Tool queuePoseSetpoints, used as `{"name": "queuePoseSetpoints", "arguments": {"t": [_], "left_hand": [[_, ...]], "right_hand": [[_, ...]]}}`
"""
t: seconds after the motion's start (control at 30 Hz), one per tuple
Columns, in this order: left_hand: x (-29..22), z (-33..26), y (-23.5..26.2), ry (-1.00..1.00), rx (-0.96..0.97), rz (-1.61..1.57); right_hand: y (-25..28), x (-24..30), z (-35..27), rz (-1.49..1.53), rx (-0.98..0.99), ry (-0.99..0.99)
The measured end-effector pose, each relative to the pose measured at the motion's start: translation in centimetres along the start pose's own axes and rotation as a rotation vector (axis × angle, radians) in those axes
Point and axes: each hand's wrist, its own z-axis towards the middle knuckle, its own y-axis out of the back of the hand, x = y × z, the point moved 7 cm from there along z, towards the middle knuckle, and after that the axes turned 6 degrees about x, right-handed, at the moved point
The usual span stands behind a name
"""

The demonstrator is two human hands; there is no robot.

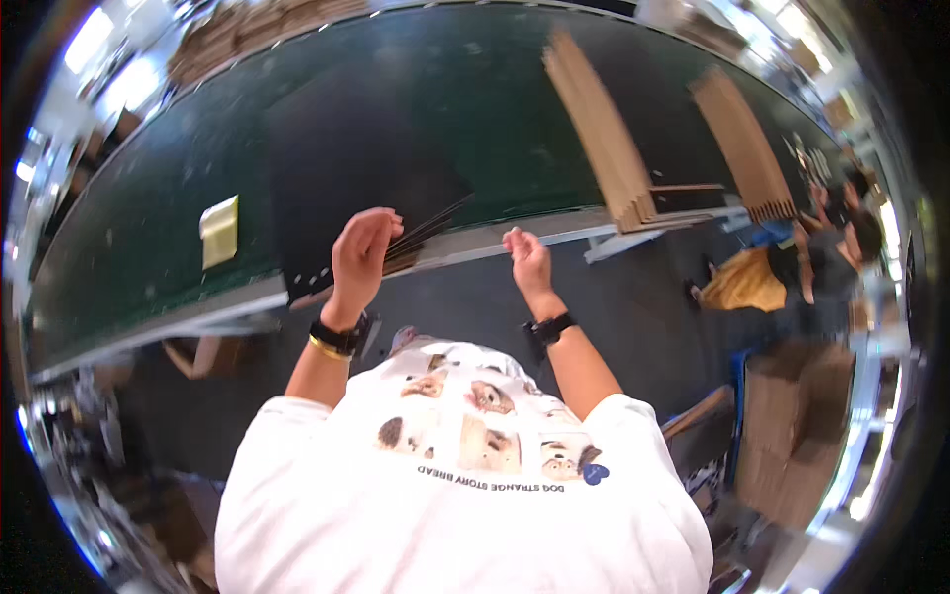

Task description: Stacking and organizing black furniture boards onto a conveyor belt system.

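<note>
My left hand [364,255] is over the near edge of a large dark sheet [346,148] on the green table. Its fingers are bent inward, and what they hold, if anything, is hidden. Beside those fingertips, several thin dark lines [427,226] fan out up to the right; whether the hand touches them, I cannot tell. To the right, just off the table's front edge, my right hand [529,259] is loosely closed, with nothing showing in it. The two hands are apart.
A yellow pad [220,233] lies on the green table [148,208] at left. Two stacks of brown cardboard, one nearer [599,134] and one farther right [742,139], stand on the table. Another person [836,247] is at the right, above a cardboard box [792,426].
</note>
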Motion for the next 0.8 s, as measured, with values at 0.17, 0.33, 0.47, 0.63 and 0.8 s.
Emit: {"name": "queuePoseSetpoints", "arguments": {"t": [0.17,0.33,0.47,0.63,0.8], "left_hand": [[-3.3,-3.0,14.0,-0.099,-0.416,0.295],[-1.0,-8.0,27.2,0.237,-0.602,0.148],[1.5,-9.7,31.5,0.371,-0.54,0.246],[5.8,-8.8,25.0,0.349,-0.249,0.434],[7.9,-9.2,17.2,0.265,0.191,0.97]], "right_hand": [[-7.0,4.2,1.9,0.067,-0.014,0.14],[-7.3,1.9,6.3,-0.157,-0.246,0.036],[-7.7,-1.5,9.7,-0.196,-0.085,-0.127],[-8.2,-2.6,12.0,-0.097,0.097,-0.371],[-9.1,-1.7,12.6,-0.023,0.197,-0.428]]}}
